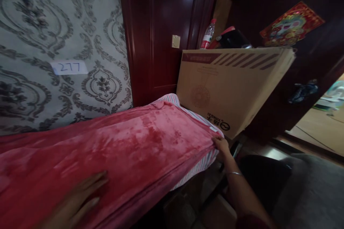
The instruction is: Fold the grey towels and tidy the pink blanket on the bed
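Note:
A red plush blanket [129, 146] lies spread over a bed, covering a striped sheet [199, 166] that shows along the far edge. My left hand [77, 200] rests flat on the blanket near the bottom left, fingers stretched out. My right hand [221, 145] reaches to the blanket's far corner and pinches its edge; a thin bangle sits on that wrist.
A large cardboard box [231, 86] stands at the bed's end, against a dark wooden door [161, 25]. A plastic bottle [208, 35] and dark items sit behind the box. Patterned wallpaper with a "277" label [69, 67] lines the left. A grey cushion [314, 193] lies bottom right.

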